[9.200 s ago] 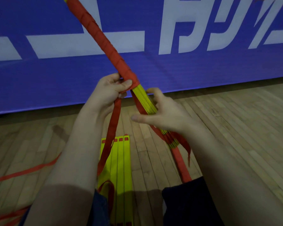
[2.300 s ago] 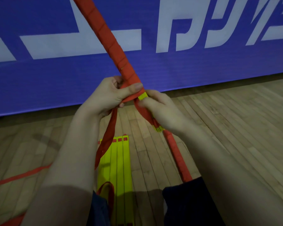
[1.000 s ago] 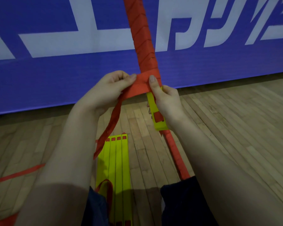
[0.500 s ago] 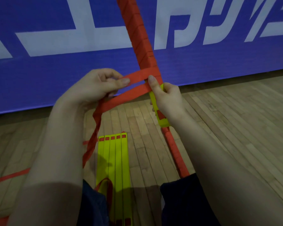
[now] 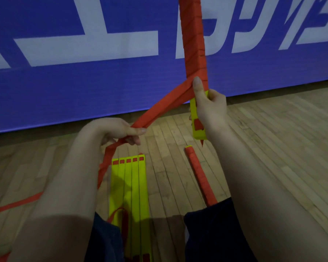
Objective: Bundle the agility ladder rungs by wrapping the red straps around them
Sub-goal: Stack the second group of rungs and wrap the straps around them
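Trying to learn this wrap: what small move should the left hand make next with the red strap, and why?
Probably loop the red strap around the bundle for another turn just below the lowest one. The left hand pinches the strap taut, the right hand grips the bundle with its thumb pinning the strap, and the yellow rung ends beneath are bare.

The flat rungs [image 5: 129, 186] are lying on the floor [image 5: 273, 148], a wrapped bundle [image 5: 199, 176] to their right. Above and beyond them an upright bundle [image 5: 194, 44] and its strap [image 5: 165, 103] are rising before the banner [image 5: 83, 87].
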`<control>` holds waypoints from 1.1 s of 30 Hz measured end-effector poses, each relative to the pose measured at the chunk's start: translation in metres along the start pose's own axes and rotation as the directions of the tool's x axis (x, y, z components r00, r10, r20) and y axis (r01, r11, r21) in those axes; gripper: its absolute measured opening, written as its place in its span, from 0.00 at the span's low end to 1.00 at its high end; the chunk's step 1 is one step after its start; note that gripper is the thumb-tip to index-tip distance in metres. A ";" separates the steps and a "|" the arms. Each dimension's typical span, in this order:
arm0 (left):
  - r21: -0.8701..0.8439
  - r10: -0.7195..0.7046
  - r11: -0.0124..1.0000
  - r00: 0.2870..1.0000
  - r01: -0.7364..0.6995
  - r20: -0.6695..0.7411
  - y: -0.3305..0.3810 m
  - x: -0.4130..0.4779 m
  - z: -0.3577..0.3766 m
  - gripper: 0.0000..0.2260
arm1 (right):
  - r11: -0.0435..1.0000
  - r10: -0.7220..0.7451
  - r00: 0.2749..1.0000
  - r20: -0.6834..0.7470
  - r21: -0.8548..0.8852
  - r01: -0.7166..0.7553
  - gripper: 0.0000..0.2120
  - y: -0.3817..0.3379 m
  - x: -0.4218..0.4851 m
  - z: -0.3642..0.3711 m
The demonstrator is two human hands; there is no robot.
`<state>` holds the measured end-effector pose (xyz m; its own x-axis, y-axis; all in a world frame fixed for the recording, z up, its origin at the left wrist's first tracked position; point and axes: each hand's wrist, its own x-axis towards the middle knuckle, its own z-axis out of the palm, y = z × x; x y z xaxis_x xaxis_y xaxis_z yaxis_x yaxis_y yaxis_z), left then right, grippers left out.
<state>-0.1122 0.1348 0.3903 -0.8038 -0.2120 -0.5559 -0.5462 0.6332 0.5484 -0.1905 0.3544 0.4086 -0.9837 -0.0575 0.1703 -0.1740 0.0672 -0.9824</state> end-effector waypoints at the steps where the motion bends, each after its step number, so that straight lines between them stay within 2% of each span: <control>1: 0.050 -0.017 0.999 1.000 0.017 0.002 -0.003 0.004 0.000 0.20 | 1.000 0.004 1.000 0.005 -0.004 -0.004 0.26 -0.001 0.000 0.000; 2: 0.120 -0.033 0.992 0.999 0.033 0.004 -0.006 0.006 0.003 0.21 | 1.000 0.008 1.000 0.011 -0.007 -0.008 0.26 -0.003 -0.001 0.001; 4: 0.178 -0.034 0.984 0.999 0.031 0.010 -0.007 0.005 0.009 0.33 | 1.000 0.006 1.000 0.024 -0.018 -0.006 0.26 -0.005 -0.002 0.003; 5: 0.141 0.019 0.990 0.999 -0.024 0.034 -0.007 0.005 0.009 0.39 | 1.000 0.000 1.000 0.029 -0.028 0.001 0.25 -0.005 -0.002 0.003; 6: 0.054 0.101 0.993 0.993 -0.104 0.069 -0.003 0.001 0.009 0.40 | 0.999 -0.007 0.999 0.031 -0.036 0.008 0.24 -0.005 -0.003 0.003; 7: -0.076 0.184 0.981 0.979 -0.178 0.089 0.001 -0.003 0.008 0.38 | 0.999 -0.012 0.999 0.032 -0.038 0.013 0.24 -0.005 -0.003 0.003; 9: -0.276 0.275 0.923 0.961 -0.270 -0.021 0.009 -0.010 0.003 0.31 | 0.999 -0.022 0.999 0.038 -0.029 0.023 0.23 -0.006 -0.004 0.002; 12: -0.342 0.351 0.824 0.880 -0.452 -0.320 0.020 -0.016 0.002 0.25 | 0.999 -0.035 0.996 0.083 -0.032 0.038 0.24 -0.008 -0.007 0.004; 14: -0.434 0.407 0.700 0.816 -0.568 -0.411 0.035 -0.020 0.012 0.22 | 0.999 -0.028 0.992 0.127 -0.018 0.031 0.25 -0.009 -0.012 0.007; 18: -0.464 0.438 0.572 0.730 -0.676 -0.524 0.063 -0.018 0.024 0.22 | 1.000 -0.019 0.973 0.232 0.028 0.013 0.22 -0.013 -0.022 0.014; 22: -0.536 0.442 0.584 0.793 -0.609 -0.420 0.059 -0.016 0.024 0.26 | 1.000 -0.025 0.939 0.344 0.014 0.021 0.21 -0.017 -0.029 0.016; 25: -0.561 0.479 0.605 0.821 -0.564 -0.309 0.053 -0.020 0.027 0.22 | 1.000 -0.023 0.916 0.400 -0.007 0.028 0.21 -0.018 -0.032 0.016; 29: -0.576 0.539 0.576 0.799 -0.580 -0.266 0.044 -0.025 0.022 0.13 | 0.998 -0.023 0.913 0.408 -0.038 0.042 0.25 -0.019 -0.033 0.019; 33: -0.625 0.597 0.515 0.768 -0.587 -0.231 0.041 -0.031 0.022 0.09 | 1.000 -0.016 0.923 0.385 -0.004 0.019 0.22 -0.021 -0.033 0.016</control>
<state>-0.1047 0.1841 0.4160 -0.9981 0.0434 0.0445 0.0439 -0.0146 0.9989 -0.1535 0.3393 0.4221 -0.8875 -0.4378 0.1440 -0.1933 0.0700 -0.9786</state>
